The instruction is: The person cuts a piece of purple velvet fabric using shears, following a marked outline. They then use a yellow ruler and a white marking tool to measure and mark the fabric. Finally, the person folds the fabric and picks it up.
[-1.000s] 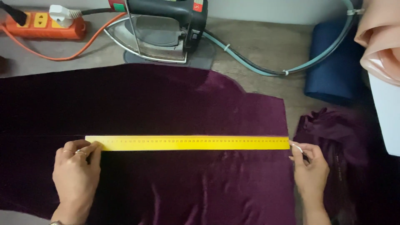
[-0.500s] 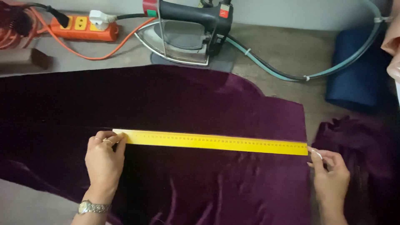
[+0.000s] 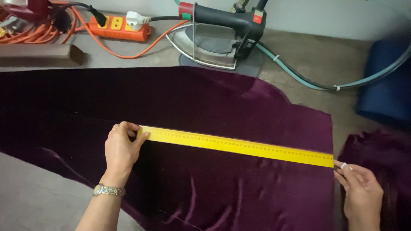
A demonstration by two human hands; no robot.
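A long yellow ruler lies flat across a dark purple velvet cloth spread on the table. My left hand, with a metal watch on the wrist, presses down on the ruler's left end. At the ruler's right end, by the cloth's right edge, my right hand pinches a small white piece, perhaps chalk. The ruler slants slightly, lower on the right.
A steam iron stands at the back centre with a teal hose running right. An orange power strip and orange cable lie back left, by a dark wooden block. Blue cloth and more purple cloth sit at right.
The view has shifted left, so everything sits further right in frame. Both hands stay at the ruler's ends; the ruler now slants slightly down to the right.
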